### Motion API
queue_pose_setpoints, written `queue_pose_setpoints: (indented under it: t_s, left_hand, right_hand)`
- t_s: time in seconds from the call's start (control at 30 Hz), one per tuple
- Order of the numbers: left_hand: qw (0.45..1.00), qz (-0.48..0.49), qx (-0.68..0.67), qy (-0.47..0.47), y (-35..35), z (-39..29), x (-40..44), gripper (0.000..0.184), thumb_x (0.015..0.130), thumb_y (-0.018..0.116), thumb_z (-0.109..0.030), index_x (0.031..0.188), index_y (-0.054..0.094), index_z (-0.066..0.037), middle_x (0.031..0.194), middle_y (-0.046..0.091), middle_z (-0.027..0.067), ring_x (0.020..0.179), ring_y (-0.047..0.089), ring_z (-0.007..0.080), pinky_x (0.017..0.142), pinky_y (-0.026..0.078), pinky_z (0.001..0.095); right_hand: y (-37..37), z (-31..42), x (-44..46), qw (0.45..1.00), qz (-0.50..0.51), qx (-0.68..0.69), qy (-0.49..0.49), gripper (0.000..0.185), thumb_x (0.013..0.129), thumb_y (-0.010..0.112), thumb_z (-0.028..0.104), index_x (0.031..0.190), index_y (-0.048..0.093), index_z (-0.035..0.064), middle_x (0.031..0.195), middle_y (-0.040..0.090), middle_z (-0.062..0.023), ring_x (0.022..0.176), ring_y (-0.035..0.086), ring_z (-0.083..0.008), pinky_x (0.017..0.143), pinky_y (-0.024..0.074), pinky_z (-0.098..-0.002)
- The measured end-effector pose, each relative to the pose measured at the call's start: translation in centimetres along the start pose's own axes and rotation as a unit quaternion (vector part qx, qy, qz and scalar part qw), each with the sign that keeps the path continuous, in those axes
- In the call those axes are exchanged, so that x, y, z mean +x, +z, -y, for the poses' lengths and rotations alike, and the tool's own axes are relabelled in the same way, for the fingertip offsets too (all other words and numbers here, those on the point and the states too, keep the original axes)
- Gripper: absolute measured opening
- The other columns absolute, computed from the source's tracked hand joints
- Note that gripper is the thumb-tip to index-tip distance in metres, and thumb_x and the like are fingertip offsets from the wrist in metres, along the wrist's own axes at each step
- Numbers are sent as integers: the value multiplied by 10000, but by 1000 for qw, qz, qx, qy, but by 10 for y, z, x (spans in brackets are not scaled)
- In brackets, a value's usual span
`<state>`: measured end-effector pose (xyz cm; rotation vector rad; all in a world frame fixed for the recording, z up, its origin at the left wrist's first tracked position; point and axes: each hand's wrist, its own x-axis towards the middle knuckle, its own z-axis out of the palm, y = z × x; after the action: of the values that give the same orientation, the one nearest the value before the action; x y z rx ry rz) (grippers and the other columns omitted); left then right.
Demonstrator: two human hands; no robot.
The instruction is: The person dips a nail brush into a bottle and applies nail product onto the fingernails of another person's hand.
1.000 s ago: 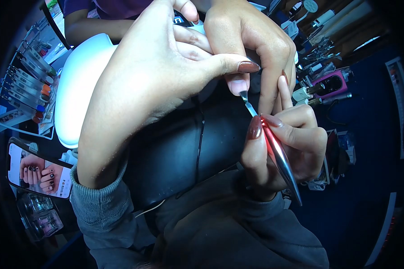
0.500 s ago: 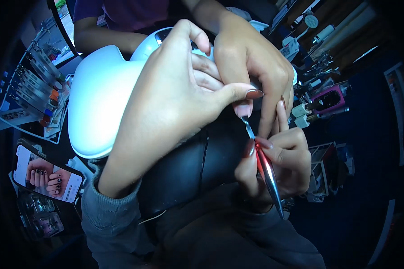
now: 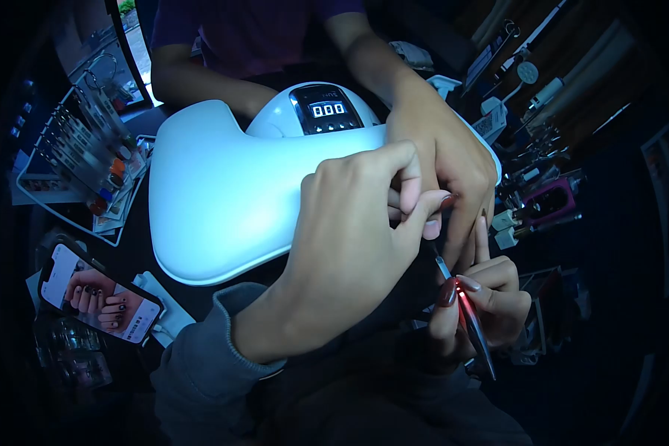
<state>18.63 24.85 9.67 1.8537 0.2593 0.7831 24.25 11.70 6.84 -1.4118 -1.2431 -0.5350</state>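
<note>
My right hand [image 3: 490, 301] pinches a nail brush [image 3: 477, 334] with a tapered red and silver handle. Its flat metal neck and dark tip point up, just below the nail of another person's finger [image 3: 431, 227], slightly apart from it. My left hand [image 3: 357, 230] is closed around that finger, thumb on the near side; the grip is partly hidden behind my own fingers. Dark red polish shows on my nails. The other person's hand [image 3: 450, 152] reaches down from the top, its remaining fingers lying beside my right hand.
A white padded hand rest [image 3: 215, 201] glows under my left hand, with a white nail lamp [image 3: 275, 115] behind. On the left lie a phone [image 3: 100, 297] showing painted nails and a rack of nail samples [image 3: 82, 149]. Bottles [image 3: 505, 230] and tools stand right.
The brush tip has come away from the nail. My left hand's fingers have curled in more. The whole scene sits lower and further right, and the lamp's display now shows.
</note>
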Motion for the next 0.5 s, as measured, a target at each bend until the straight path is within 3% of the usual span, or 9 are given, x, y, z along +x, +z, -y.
queue_pose_setpoints:
  t_s: [0.07, 0.17, 0.3, 0.5]
  left_hand:
    - [999, 14, -46, 23, 0, 5, 1, 273, 705, 602, -17, 575, 364, -40, 575, 520, 17, 588, 493, 7, 468, 378, 124]
    - [995, 53, -78, -17, -5, 5, 4, 245, 708, 598, -14, 598, 381, -43, 587, 527, 16, 586, 504, 7, 470, 378, 116]
    - [997, 59, -58, 3, -6, 8, 6, 234, 703, 606, -15, 617, 390, -44, 569, 497, -12, 528, 454, -26, 422, 308, 90]
    - [996, 65, -64, 22, -6, 12, 7, 226, 701, 611, -16, 629, 397, -34, 560, 472, -18, 520, 434, -34, 428, 297, 93]
  right_hand:
    - [2, -2, -2, 1000, -12, 4, -5, 253, 543, 572, -1, 753, 455, 77, 568, 405, -10, 499, 411, -118, 851, 352, -484]
    - [5, -3, 1, 999, -19, 26, -15, 255, 544, 574, -8, 757, 461, 75, 568, 410, -12, 500, 415, -119, 836, 363, -489]
    - [9, -1, 0, 999, -36, -6, -8, 265, 545, 568, -31, 764, 466, 77, 568, 416, -21, 498, 421, -124, 803, 389, -499]
    - [15, -4, 0, 998, -57, -29, -23, 250, 548, 570, -41, 746, 454, 59, 556, 418, -26, 499, 430, -122, 792, 399, -494]
